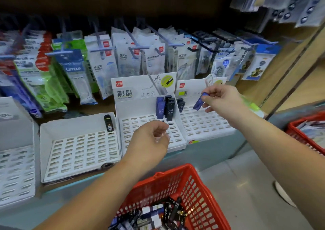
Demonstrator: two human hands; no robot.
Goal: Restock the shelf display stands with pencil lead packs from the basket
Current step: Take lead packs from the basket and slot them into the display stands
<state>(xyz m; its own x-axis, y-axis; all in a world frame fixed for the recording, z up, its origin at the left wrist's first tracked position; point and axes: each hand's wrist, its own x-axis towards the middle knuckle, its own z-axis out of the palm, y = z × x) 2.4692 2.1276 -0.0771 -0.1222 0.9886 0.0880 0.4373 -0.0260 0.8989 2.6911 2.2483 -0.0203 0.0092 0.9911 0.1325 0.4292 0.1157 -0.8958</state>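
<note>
My right hand (pixel 222 100) pinches a blue pencil lead pack (pixel 199 102) tilted above the right white display stand (pixel 202 124), which holds a couple of dark packs (pixel 181 104) at its back left. My left hand (pixel 150 140) hovers over the front of the middle display stand (pixel 133 124), fingers loosely curled, holding nothing I can see. Several blue and black HB 0.5 packs (pixel 165 108) stand upright in that stand's back right. A red basket (pixel 198 191) below holds several loose lead packs (pixel 154 215).
A left white stand (pixel 79 150) holds one black pack (pixel 109 124) at its back right; another stand (pixel 15 168) sits at the far left. Hanging stationery bags (pixel 105 59) fill the hooks behind. A second red basket (pixel 309 133) sits at right.
</note>
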